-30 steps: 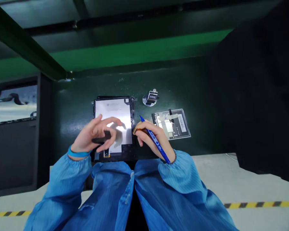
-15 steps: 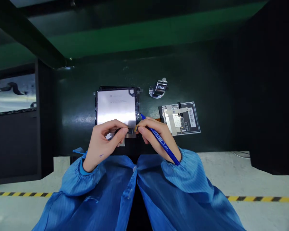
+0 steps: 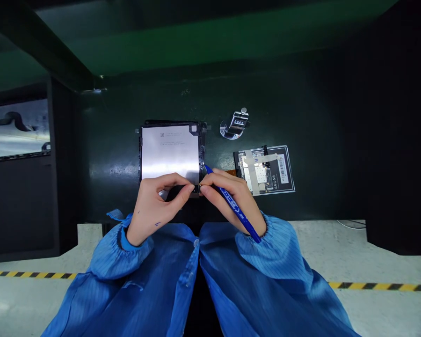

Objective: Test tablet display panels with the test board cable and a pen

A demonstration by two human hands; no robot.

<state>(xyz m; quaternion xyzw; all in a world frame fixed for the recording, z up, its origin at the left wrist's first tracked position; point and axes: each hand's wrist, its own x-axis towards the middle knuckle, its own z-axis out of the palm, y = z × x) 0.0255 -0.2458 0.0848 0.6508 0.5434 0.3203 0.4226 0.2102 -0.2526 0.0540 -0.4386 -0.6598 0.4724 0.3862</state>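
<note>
A flat display panel (image 3: 170, 152) with a silvery back lies on the dark green bench in front of me. My left hand (image 3: 154, 208) rests at its near edge, thumb and forefinger pinched on a small flex connector (image 3: 195, 188) at the panel's near right corner. My right hand (image 3: 231, 199) meets it from the right, fingertips on the same connector. A blue pen-like tool (image 3: 231, 203) is held in the right hand, tip pointing up-left beside the panel. Both sleeves are blue.
A metal hand tally counter (image 3: 235, 125) stands behind the panel to the right. A circuit board with a barcode label (image 3: 264, 171) lies right of my right hand. A dark wall rises at far right; yellow-black floor tape runs below the bench edge.
My left hand came down from over the panel to its near right corner and pinched the connector. My right hand closed in to meet it. The view shifted slightly.
</note>
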